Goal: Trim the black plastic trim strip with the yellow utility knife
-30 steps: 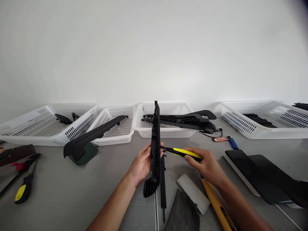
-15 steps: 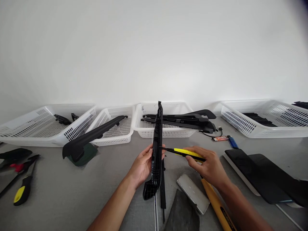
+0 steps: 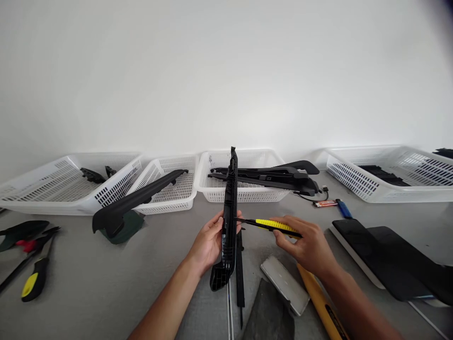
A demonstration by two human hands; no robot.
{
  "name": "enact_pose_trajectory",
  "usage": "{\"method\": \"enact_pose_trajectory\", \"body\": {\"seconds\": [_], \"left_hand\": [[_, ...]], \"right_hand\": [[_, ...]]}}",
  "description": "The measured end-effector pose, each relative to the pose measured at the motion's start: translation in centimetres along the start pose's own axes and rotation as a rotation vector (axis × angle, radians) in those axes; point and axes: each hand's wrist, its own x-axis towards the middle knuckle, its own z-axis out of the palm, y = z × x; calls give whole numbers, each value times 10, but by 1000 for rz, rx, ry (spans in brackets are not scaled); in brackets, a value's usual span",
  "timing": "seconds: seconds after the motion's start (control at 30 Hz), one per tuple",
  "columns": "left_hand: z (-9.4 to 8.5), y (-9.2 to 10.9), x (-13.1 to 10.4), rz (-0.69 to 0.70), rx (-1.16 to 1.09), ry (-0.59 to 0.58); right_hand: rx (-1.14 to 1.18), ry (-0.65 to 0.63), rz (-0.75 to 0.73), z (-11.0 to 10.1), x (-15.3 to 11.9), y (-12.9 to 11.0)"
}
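Note:
My left hand [image 3: 208,243] grips a long black plastic trim piece [image 3: 230,203] around its middle, its ribbed inner side showing and its long axis pointing away from me. In my right hand [image 3: 307,238] is a yellow and black utility knife [image 3: 278,226], held from the right. The knife's thin tip meets the trim piece's right edge, near my left fingertips; whether it cuts in, I cannot tell. Below the held piece, a narrow black strip [image 3: 240,278] lies on the grey table [image 3: 141,288].
Behind are white baskets [image 3: 166,205], one with stacked black trim pieces [image 3: 269,177]. Another trim piece [image 3: 134,198] leans across a basket rim. Nearby lie a whitish block [image 3: 285,283], a dark cloth [image 3: 271,311], a yellow handle [image 3: 322,302], a phone [image 3: 375,255] and a screwdriver [image 3: 35,281].
The trim piece has shifted very slightly left and tilted a little. Both hands keep their hold, and the knife tip stays at the piece's edge.

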Motion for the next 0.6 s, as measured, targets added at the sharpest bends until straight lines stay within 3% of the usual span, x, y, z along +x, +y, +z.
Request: {"method": "enact_pose_trajectory", "body": {"seconds": [0.2, 0.43, 0.6], "left_hand": [[5, 3, -8, -82, 99, -7], [8, 1, -13, -141, 327, -68], [10, 0, -11, -83, 358, 61]], "right_hand": [[-45, 102, 48, 10, -1, 9], [-72, 101, 72, 16, -1, 15], [-6, 57, 79, 18, 0, 19]]}}
